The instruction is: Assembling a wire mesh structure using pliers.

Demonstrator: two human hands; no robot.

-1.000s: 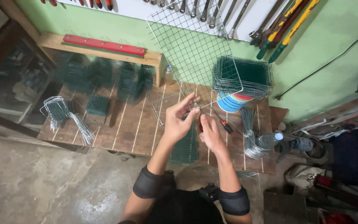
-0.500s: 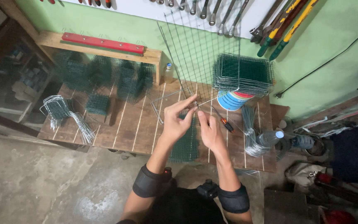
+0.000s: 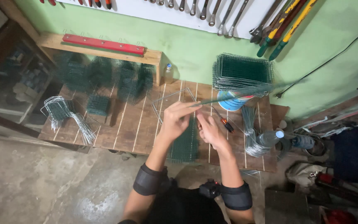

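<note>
My left hand (image 3: pixel 175 120) and my right hand (image 3: pixel 209 132) are close together over the wooden table (image 3: pixel 125 128). Both grip the near end of a green wire mesh panel (image 3: pixel 245 92). The panel is blurred and seen almost edge-on, reaching out to the right over a blue and white bucket (image 3: pixel 231 103). Under my hands a darker green mesh piece (image 3: pixel 184 147) lies flat on the table. A bare wire frame (image 3: pixel 167 101) lies just beyond my left hand. A small screwdriver (image 3: pixel 225 123) rests right of my right hand.
A stack of green mesh panels (image 3: pixel 242 74) sits on the bucket. Folded mesh baskets (image 3: pixel 100 76) line the back left, and bent wire pieces (image 3: pixel 65 116) lie at the left edge. A wire bundle (image 3: pixel 251 139) and a plastic bottle (image 3: pixel 270 139) are at the right. Tools hang on the wall.
The mesh panel stood upright towards the wall before. It has swung down to the right and now lies nearly level. My hands have dropped closer to the table.
</note>
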